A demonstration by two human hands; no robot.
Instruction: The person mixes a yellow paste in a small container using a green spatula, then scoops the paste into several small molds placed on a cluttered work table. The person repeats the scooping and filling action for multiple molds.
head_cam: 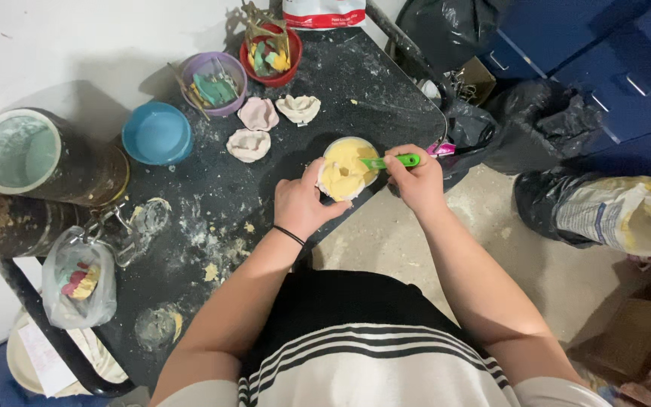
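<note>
The left hand (301,203) is gripping the rim of a small white cup (348,169) full of lumpy yellow paste, sitting at the near edge of the black, powder-smeared surface (212,188). The right hand (416,181) is closing around a green tool (390,161), whose tip is resting in the paste.

Blue bowl (157,133), three pale moulds (258,114)

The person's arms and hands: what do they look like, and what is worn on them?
Both forearms are bare, with no sleeves and no gloves. The left hand has a thin black band around its wrist. The right hand wears nothing visible.
</note>
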